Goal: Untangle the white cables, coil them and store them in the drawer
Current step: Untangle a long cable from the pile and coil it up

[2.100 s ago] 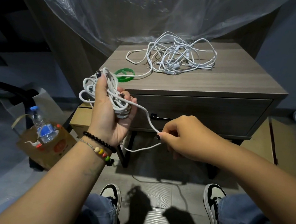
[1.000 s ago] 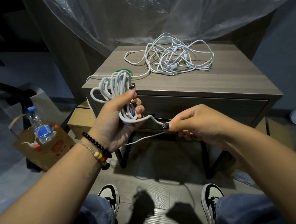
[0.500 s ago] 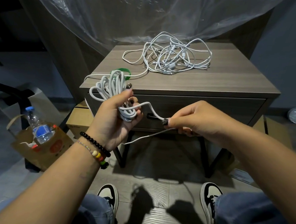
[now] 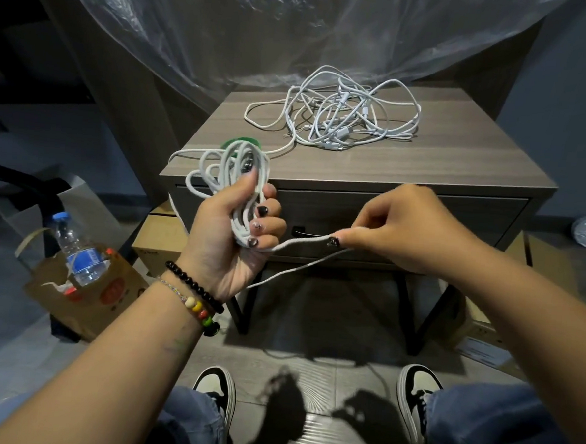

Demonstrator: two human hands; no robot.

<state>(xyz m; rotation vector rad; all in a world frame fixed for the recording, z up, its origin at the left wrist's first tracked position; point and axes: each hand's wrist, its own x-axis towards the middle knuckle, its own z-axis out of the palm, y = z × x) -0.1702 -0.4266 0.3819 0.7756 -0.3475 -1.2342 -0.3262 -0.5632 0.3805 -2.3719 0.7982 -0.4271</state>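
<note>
My left hand (image 4: 229, 231) grips a bundle of coiled white cable (image 4: 224, 169) in front of the nightstand's left corner. A loose strand runs from the bundle to my right hand (image 4: 397, 228), which pinches it between thumb and forefinger, then doubles back below. A tangled pile of white cables (image 4: 346, 115) lies on the nightstand top (image 4: 442, 162), with one strand trailing toward the coil. The drawer (image 4: 456, 214) below the top is shut, its dark handle (image 4: 299, 230) partly hidden by the strand.
A green ring (image 4: 238, 141) lies on the nightstand's left edge behind the coil. A paper bag (image 4: 109, 289) with a water bottle (image 4: 77, 249) stands on the floor at left. Cardboard boxes (image 4: 160, 237) sit under and beside the nightstand. Plastic sheeting (image 4: 296, 26) hangs behind.
My right hand has pulled the strand slightly to the right and away from the coil. My left hand still holds the bundle, which sits a little lower against the nightstand edge.
</note>
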